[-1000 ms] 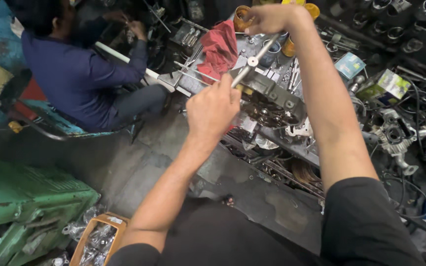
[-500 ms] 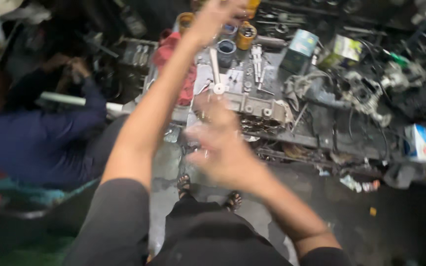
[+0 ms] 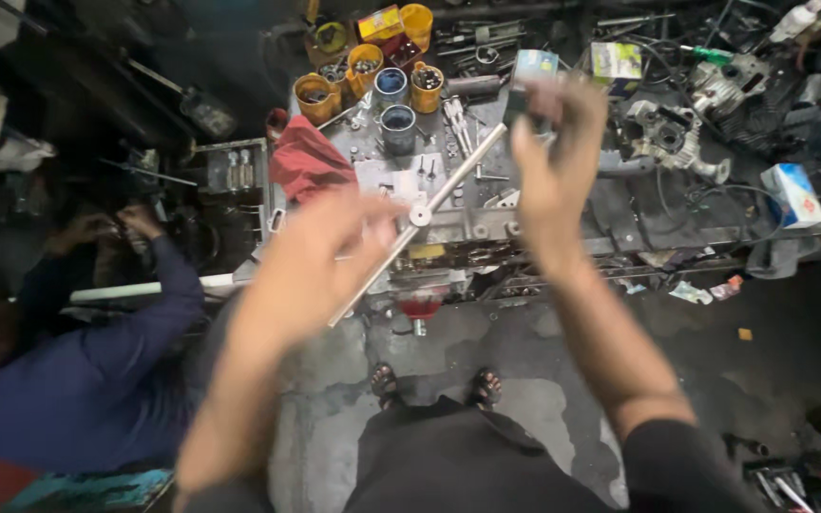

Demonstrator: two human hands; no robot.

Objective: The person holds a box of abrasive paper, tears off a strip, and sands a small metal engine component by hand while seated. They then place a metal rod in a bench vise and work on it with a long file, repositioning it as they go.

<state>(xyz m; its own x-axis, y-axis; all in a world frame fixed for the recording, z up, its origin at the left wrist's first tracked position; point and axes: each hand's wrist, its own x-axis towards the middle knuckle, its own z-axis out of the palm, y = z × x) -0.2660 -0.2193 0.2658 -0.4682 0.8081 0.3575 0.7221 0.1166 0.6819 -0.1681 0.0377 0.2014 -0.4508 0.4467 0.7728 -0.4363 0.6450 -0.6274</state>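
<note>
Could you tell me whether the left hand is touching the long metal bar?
Touching. The head view shows the left hand closed over the lower part of the long metal bar, which runs out from its fingers.

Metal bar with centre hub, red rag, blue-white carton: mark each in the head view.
metal bar [image 3: 448,185], head view, shaft just above the hub.
red rag [image 3: 304,160], head view, middle of the cloth.
blue-white carton [image 3: 792,193], head view, top face.

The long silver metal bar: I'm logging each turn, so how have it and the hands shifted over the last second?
The long silver metal bar has swung round, now running from lower left to upper right. The left hand sits at its lower end, the right hand near its upper end. The cluttered metal workbench and red cloth stayed put.
</note>
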